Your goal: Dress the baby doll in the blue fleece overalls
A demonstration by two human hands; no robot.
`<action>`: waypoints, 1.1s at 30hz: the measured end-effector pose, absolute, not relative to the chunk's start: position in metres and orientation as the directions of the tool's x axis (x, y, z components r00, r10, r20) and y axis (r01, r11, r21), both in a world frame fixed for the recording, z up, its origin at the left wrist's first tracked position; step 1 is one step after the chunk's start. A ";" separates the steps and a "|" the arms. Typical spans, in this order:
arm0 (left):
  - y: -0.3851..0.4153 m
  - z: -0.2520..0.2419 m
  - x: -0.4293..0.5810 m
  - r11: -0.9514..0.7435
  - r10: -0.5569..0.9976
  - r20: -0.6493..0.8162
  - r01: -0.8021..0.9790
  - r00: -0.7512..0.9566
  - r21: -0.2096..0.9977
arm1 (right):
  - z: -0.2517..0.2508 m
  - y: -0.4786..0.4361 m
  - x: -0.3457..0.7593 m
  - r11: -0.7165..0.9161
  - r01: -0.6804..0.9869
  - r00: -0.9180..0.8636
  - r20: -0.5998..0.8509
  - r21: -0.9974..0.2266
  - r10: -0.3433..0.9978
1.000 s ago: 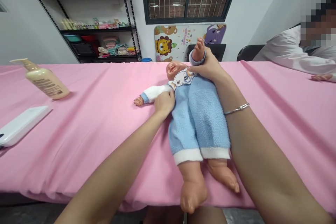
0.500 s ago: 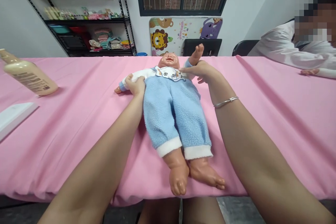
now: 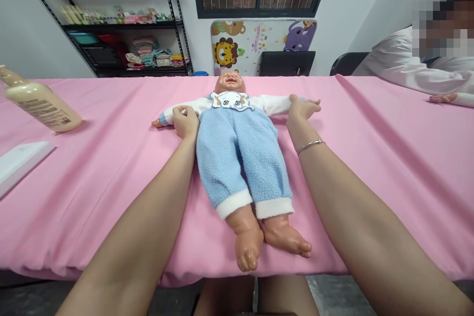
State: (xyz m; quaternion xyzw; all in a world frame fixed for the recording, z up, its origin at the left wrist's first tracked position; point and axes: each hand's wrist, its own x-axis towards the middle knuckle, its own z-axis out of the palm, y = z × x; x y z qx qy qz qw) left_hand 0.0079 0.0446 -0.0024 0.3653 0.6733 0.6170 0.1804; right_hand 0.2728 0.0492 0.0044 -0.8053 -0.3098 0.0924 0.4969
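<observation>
A baby doll (image 3: pixel 237 143) lies on its back on the pink cloth (image 3: pixel 122 187), its feet toward me and its head at the far edge. It wears blue fleece trousers and a white top with an animal-face bib (image 3: pixel 231 101). My left hand (image 3: pixel 185 121) is closed around the doll's sleeve on the left. On the other side my right hand (image 3: pixel 298 108) grips the doll's other sleeve near the wrist, with a bracelet (image 3: pixel 311 145) on my forearm. Both doll arms are stretched out sideways. Some of my right fingers are hidden behind the sleeve.
At the left stand a pump bottle (image 3: pixel 42 106) and a white flat box (image 3: pixel 22 163). A person in a white sleeve (image 3: pixel 400 61) sits at the far right, a hand (image 3: pixel 442 98) on the cloth. Behind are a black shelf rack (image 3: pixel 122 24) and a dark screen (image 3: pixel 287 63).
The doll's right-side arm, raised before, is now stretched out flat to the side. My right hand has moved from near its shoulder to its lower sleeve. The doll's body has shifted slightly left.
</observation>
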 end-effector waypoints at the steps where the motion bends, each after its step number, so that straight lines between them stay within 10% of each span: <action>1: 0.042 -0.002 0.008 -0.015 0.714 0.221 0.301 -0.665 0.953 | -0.001 0.048 0.274 -0.313 0.395 0.806 0.162 -0.863 0.569; 10: 0.048 -0.010 0.005 -0.121 0.720 0.338 0.369 -0.606 0.921 | -0.019 0.039 0.275 -0.447 0.364 0.894 0.171 -0.817 0.414; 33: 0.043 -0.010 0.002 -0.159 0.818 0.313 0.335 -0.482 0.929 | -0.031 0.011 0.336 -0.468 0.729 0.610 0.164 -0.499 0.775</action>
